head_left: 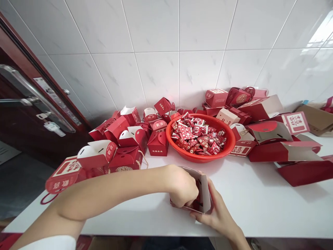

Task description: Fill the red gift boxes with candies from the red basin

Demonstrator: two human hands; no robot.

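My left hand (183,187) reaches down into an open red gift box (205,196) near the front of the table. Its fingers are curled and partly hidden inside; whatever they hold cannot be seen. On the box's right side my right hand (218,208) is closed around it, with the thumb at the front and fingers behind. The box's pale flaps stand open, and some red contents show within. Just behind it sits a round red-orange basin (200,158) filled with small red wrapped candies (199,133).
Red gift boxes, some closed and some open, crowd the left side (126,156) and right side (283,151) of the white table (260,208). A tiled wall (156,76) rises behind. At left stands a dark door (20,121) with keys (53,127) in its lock.
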